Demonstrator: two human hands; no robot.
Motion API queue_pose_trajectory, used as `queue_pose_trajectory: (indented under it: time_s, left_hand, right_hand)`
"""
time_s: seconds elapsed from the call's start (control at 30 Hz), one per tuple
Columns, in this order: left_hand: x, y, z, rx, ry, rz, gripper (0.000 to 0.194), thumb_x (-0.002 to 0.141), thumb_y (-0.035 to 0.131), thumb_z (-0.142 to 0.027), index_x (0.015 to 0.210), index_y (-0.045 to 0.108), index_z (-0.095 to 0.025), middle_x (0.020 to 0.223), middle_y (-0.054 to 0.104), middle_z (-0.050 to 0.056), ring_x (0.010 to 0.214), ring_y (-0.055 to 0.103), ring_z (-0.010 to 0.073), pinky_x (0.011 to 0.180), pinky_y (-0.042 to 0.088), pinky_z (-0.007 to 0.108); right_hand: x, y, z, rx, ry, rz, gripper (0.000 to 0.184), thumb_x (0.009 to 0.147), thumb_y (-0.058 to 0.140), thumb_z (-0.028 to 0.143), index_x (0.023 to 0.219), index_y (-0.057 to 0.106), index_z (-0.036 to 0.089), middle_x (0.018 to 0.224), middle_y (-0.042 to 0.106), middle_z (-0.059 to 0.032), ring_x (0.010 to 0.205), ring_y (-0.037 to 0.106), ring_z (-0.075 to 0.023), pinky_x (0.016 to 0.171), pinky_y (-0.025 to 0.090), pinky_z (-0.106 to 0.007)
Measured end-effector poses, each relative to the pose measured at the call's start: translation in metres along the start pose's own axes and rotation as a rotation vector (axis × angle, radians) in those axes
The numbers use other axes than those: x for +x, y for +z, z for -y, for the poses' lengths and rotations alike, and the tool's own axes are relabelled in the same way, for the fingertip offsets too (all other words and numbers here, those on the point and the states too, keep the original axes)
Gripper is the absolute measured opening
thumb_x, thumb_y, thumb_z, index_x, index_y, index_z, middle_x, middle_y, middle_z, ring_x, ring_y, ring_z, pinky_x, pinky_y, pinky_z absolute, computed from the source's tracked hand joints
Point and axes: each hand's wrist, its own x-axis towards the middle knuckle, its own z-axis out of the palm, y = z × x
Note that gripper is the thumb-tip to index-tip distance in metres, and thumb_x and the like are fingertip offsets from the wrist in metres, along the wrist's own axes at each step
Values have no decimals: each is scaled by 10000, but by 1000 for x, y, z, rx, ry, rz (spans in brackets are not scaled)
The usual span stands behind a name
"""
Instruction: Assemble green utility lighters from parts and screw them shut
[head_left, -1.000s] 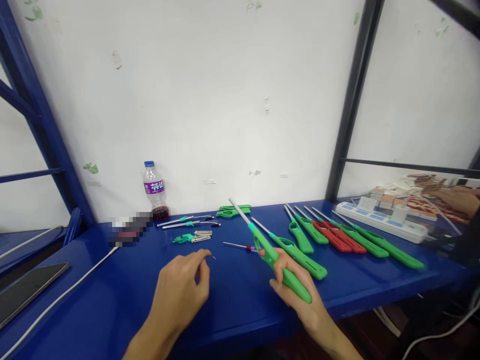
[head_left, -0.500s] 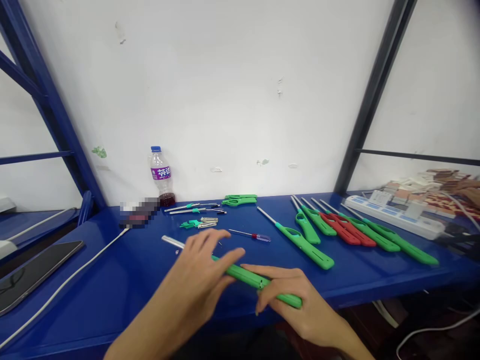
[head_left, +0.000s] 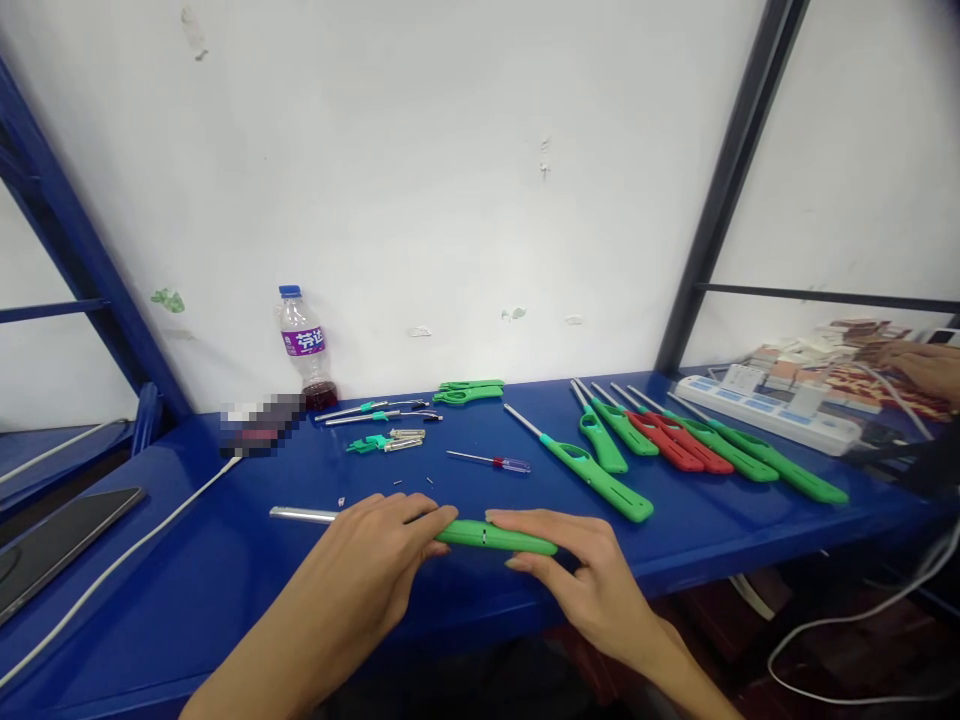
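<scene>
A green long-nosed gas lighter (head_left: 495, 538) lies across both hands, its metal tube pointing left. My left hand (head_left: 379, 545) is closed around the front of the handle and hides the trigger area. My right hand (head_left: 589, 570) pinches the butt end between thumb and fingers. Beyond them on the blue table lies a screwdriver (head_left: 512, 464) with a clear purple and red handle. Two tiny screws (head_left: 430, 480) rest nearby. Farther back are small green triggers (head_left: 369, 443), metal-cased pieces (head_left: 405, 439), lighter tubes with wires (head_left: 382, 417) and green handle shells (head_left: 471, 391).
Several green and red lighters (head_left: 667, 443) lie in a row at right, before a white power strip (head_left: 769, 412). A drink bottle (head_left: 304, 345) stands by the wall. At left are a phone (head_left: 67, 545) and a white cable (head_left: 127, 563). Another person's hand (head_left: 919, 362) shows far right.
The lighter has turned closer to level, and its butt end has risen. My left hand has closed onto the handle. Another person's hand has come into view at far right.
</scene>
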Motion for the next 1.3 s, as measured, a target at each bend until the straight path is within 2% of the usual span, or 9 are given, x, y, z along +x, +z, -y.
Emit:
queue_pose_trajectory:
  time_s: [0.2,0.37,0.5,0.6,0.7,0.8,0.93,1.17,1.3]
  left_hand:
    - [-4,3,1,-20,-79,60,446,997,457,-58,1323,658,-287,1232,723,59,978,722,277,877,547,443]
    - [-7,4,8,-56,-168,124,342,939,569,-57,1132,724,-294,1127,751,37,979,738,286,903,562,451]
    - [-9,4,11,-94,-183,135,354,883,607,-35,1077,731,-303,1082,763,25,958,751,269,866,580,400]
    - [-14,10,16,-125,-162,68,454,831,610,-17,1147,720,-323,1107,764,21,965,756,245,848,581,344]
    - [-20,18,25,-127,-145,-3,543,821,604,-37,1257,691,-349,1198,757,33,1036,750,252,836,584,331]
    - [-25,23,34,-132,-158,-34,502,880,583,-86,1296,678,-351,1248,753,35,1109,729,271,898,577,368]
    - [-25,18,38,-189,-174,-39,440,1008,456,-158,1347,642,-369,1196,769,5,1031,733,237,930,545,364]
    - [-20,6,35,-265,-180,40,431,1031,354,-180,1259,695,-314,1079,699,53,955,673,226,889,497,343]
    - [-13,1,33,-274,-243,170,342,954,450,-165,1160,695,-287,1104,683,64,990,633,263,875,461,373]
  right_hand:
    - [1,6,0,-72,-88,12,250,1009,689,340,1246,756,377,1248,776,10,1156,718,-253,1035,526,-421]
    - [4,10,-3,-175,-121,120,292,1018,677,302,1298,719,374,1279,760,-2,1151,701,-264,1030,494,-459]
    - [5,9,-1,-186,-80,167,299,1022,666,345,1315,719,362,1269,764,-19,1158,684,-286,1045,479,-481]
    - [4,8,2,-191,-59,186,305,1039,635,365,1335,707,387,1284,756,-2,1191,660,-284,1077,452,-484]
    - [4,7,4,-202,-22,178,315,1047,620,380,1357,676,390,1268,754,10,1173,654,-269,1072,450,-460]
    - [3,7,3,-216,42,149,320,1047,617,394,1366,641,383,1267,737,11,1165,647,-258,1065,453,-436]
    - [4,7,2,-222,102,105,279,1059,589,374,1334,637,371,1187,733,0,1102,664,-243,995,490,-402]
    - [6,11,0,-247,63,79,227,1032,646,316,1249,709,328,1072,741,-5,1004,678,-229,907,521,-361]
    - [4,13,-3,-210,7,12,232,989,691,185,1182,727,308,1117,730,4,971,690,-193,889,539,-310]
